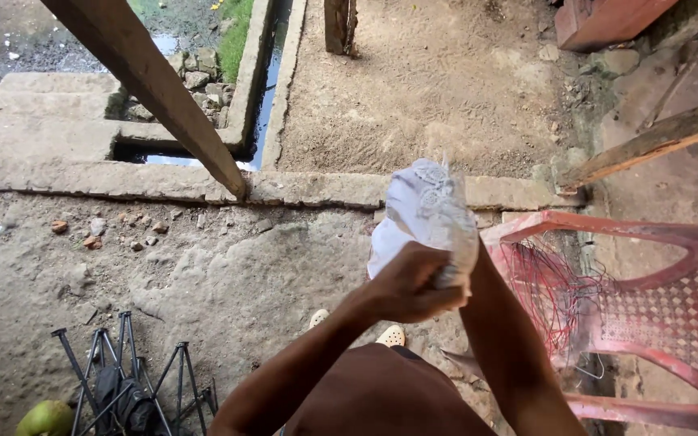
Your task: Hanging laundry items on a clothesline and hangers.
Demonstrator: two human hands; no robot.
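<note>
White plastic bag [423, 211] gripped at centre by closed left hand [404, 284], right hand [466, 278] hidden behind bag, grip can't be told, red plastic chair [672, 311] at 4 o'clock, folded tripod [127, 379] at 8 o'clock, green fruit [44, 418] beside it.

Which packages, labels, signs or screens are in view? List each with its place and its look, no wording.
White bag: a soft, crumpled white bag or cloth bundle, its top bunched, gripped in both hands, left hand in front, held up beside the red plastic chair. I cannot tell plastic from cloth.
No labels, signs or screens show anywhere.
</note>
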